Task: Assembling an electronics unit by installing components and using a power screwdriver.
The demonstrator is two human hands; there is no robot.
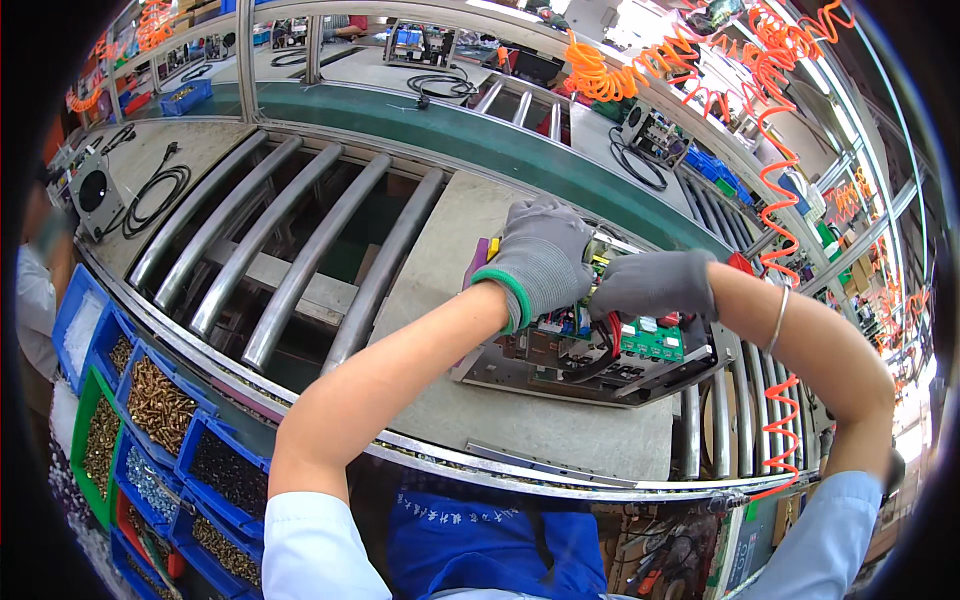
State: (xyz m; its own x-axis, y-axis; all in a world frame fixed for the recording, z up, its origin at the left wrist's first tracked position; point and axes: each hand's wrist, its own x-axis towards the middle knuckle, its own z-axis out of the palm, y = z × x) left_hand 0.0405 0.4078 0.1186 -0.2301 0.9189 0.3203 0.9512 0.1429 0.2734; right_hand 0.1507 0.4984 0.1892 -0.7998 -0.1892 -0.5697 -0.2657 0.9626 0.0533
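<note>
The left hand [545, 255] and right hand [650, 287], both gloved, work at the top of an open electronic unit [648, 342] near the desk's [560, 428] right edge. Their fingers curl inward; whether they grasp anything I cannot tell. Good handling probably means steadying the frame and keeping gloves clear of the red wires [613, 335]. The desk is flat and grey; rollers [322, 258] adjoin its left edge, with orange coiled hoses [603, 75] hanging beyond.
</note>
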